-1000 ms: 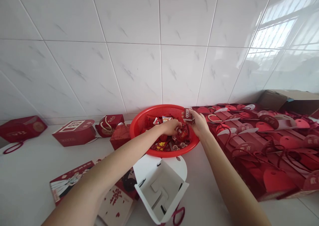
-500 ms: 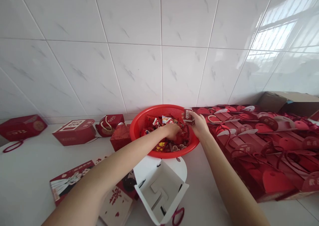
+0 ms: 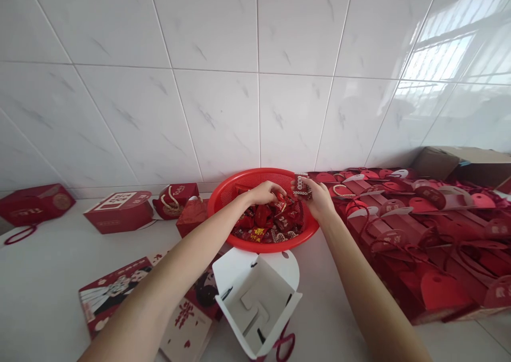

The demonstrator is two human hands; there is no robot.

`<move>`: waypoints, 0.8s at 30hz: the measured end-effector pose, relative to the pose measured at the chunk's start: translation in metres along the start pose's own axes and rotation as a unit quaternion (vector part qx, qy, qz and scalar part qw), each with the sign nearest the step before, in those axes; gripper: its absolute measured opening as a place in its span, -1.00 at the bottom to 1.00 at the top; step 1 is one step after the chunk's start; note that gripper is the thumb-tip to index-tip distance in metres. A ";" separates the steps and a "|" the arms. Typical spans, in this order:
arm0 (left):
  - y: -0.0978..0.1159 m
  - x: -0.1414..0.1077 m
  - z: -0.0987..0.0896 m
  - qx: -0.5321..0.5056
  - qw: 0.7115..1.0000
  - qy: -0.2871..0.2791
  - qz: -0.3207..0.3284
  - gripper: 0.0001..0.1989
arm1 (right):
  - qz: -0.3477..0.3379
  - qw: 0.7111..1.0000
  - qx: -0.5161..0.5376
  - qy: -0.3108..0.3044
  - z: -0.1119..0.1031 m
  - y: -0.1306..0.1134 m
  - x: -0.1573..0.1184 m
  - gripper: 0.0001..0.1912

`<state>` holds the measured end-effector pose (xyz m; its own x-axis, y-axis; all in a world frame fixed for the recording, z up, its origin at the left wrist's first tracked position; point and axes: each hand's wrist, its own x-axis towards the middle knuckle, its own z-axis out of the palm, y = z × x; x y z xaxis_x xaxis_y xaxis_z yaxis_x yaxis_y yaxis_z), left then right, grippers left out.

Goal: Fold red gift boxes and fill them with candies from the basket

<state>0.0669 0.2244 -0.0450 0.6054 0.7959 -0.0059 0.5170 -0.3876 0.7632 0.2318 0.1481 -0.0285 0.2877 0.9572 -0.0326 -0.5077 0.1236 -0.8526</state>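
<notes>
A red plastic basket [image 3: 223, 191] stands against the wall with red-wrapped candies [image 3: 257, 221] heaped in it. My left hand [image 3: 264, 192] is over the heap, its fingers pinched around a small red-wrapped candy [image 3: 281, 198]. At the basket's right rim my right hand [image 3: 319, 199] is closed on a dark red packet with a pale pattern [image 3: 301, 185]. In front of the basket sits an open gift box [image 3: 257, 306], white inside, with its flaps spread and a dark red cord beside it. No candy shows inside the box.
Many red gift boxes [image 3: 419, 234] with cord handles crowd the right side. A brown carton [image 3: 443, 162] is behind them. Closed red boxes [image 3: 120, 211] line the wall at left. Flat printed boxes [image 3: 187, 325] lie under and beside my left forearm.
My left hand has risen out of the candies and drawn slightly left, now with a red-wrapped candy at its fingertips. My right hand has stayed at the rim with its packet.
</notes>
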 end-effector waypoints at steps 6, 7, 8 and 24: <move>-0.004 0.003 -0.002 -0.095 0.995 0.024 0.022 -0.66 | 0.004 1.000 -0.006 -0.004 0.000 0.000 0.000 -0.89; -0.003 0.003 -0.002 -0.109 0.993 0.031 0.026 -0.67 | 0.004 1.000 -0.007 -0.003 0.000 0.000 0.000 -0.89; -0.002 0.003 -0.002 -0.124 0.991 0.039 0.030 -0.69 | 0.003 1.000 -0.007 -0.002 0.000 0.001 0.001 -0.88; 0.016 -0.005 -0.005 -0.313 0.929 0.162 0.108 -0.60 | 0.048 0.994 -0.030 -0.088 -0.002 0.000 0.000 -0.87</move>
<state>0.0693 0.2168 -0.0293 0.3876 0.8686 0.3088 -0.1108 -0.2887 0.9510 0.2339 0.1471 -0.0296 0.0906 0.9955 -0.0268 -0.4752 0.0195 -0.8797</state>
